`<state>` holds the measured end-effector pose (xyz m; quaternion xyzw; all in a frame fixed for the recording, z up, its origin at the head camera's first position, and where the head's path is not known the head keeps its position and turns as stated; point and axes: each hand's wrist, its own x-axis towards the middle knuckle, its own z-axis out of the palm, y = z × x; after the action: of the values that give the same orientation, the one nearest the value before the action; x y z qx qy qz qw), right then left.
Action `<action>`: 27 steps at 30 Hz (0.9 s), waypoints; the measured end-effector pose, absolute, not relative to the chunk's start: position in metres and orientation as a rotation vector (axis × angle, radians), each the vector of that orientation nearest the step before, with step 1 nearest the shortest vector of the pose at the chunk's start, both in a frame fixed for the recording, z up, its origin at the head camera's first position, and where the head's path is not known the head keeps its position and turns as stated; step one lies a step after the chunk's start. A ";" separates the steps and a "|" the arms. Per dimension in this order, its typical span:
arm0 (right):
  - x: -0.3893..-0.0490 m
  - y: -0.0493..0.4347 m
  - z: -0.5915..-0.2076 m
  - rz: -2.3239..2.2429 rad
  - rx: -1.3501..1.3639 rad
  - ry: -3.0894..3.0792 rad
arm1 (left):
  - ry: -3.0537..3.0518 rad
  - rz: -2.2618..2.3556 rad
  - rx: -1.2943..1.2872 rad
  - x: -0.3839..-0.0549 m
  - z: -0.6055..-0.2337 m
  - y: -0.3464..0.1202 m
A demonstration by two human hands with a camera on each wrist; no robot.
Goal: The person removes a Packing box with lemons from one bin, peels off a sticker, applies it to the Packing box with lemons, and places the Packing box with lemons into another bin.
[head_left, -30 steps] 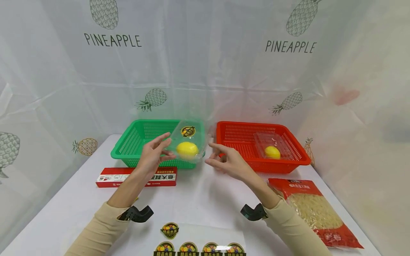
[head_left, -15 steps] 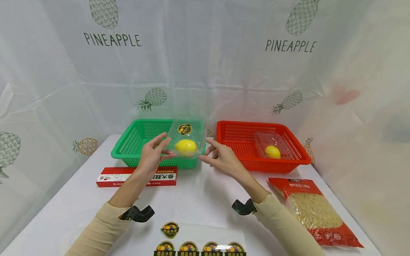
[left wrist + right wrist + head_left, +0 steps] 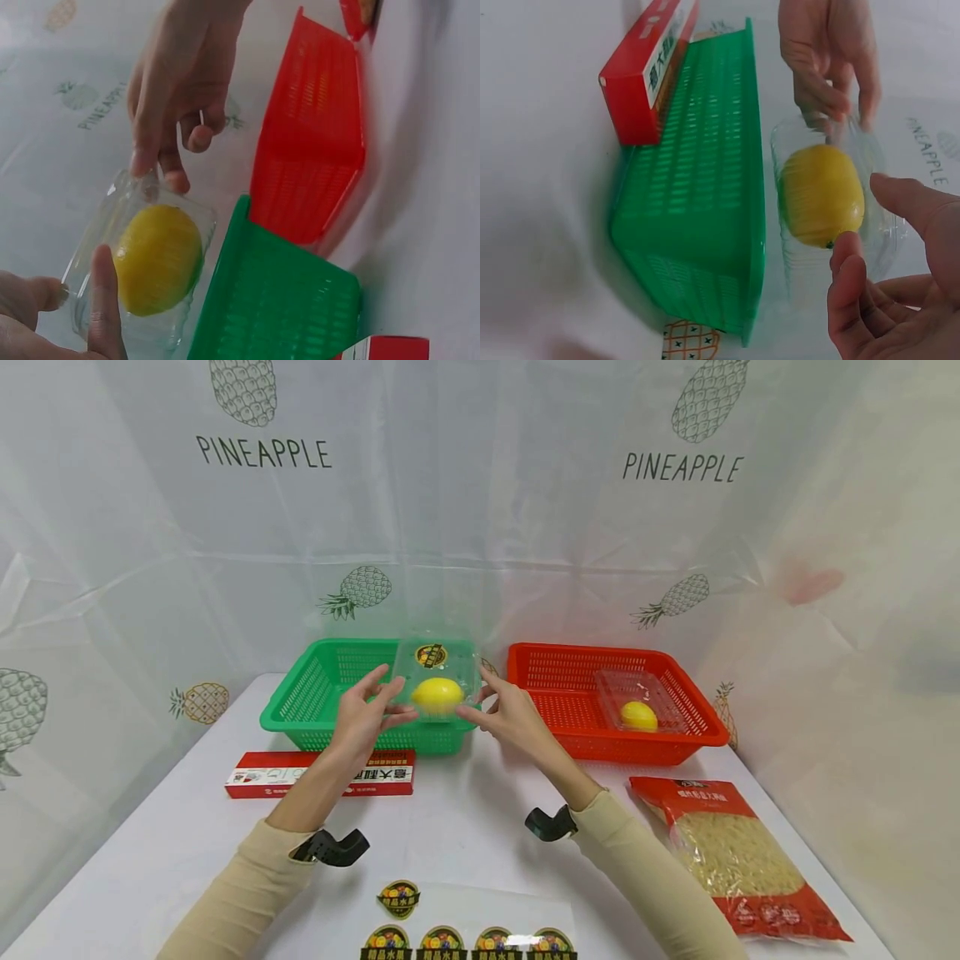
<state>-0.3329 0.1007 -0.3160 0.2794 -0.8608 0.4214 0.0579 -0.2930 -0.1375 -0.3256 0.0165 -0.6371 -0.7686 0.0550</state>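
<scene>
A clear plastic clamshell box (image 3: 459, 665) is held up in front of the green basket's right part. Inside it lies a lemon (image 3: 438, 695), and a round black fruit sticker (image 3: 431, 656) shows on its lid. My left hand (image 3: 362, 714) grips the left edge between thumb and fingers. At the right edge, my right hand (image 3: 513, 712) pinches the box, its thumb near the lower corner. The right wrist view shows the lemon (image 3: 822, 195) through the plastic, with fingers on both ends of the box.
Behind the box stands a green basket (image 3: 300, 727). The red basket (image 3: 622, 747) on the right contains another clear box with a lemon (image 3: 638, 717). Also present are a red carton (image 3: 258, 777), a pasta bag (image 3: 738, 852) and a sticker sheet (image 3: 495, 903) in front.
My right hand has come left and taken hold of the box's right edge. The box has risen slightly and levelled out between both hands.
</scene>
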 end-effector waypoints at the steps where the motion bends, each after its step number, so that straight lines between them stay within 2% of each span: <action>1: -0.335 0.100 -0.316 1.268 0.849 -2.609 | -1.949 -2.331 0.055 -0.295 -0.325 -0.138; 16: -0.368 0.089 -0.323 1.247 0.767 -2.715 | -2.340 -2.155 0.055 -0.325 -0.327 -0.160; 27: -0.381 0.084 -0.330 1.308 0.682 -2.807 | -2.730 -1.684 0.016 -0.340 -0.323 -0.172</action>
<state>-0.3807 0.0841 -0.3305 0.2150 -0.8852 0.4124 -0.0145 -0.3395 -0.1723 -0.3226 0.0050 -0.8506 -0.5247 -0.0328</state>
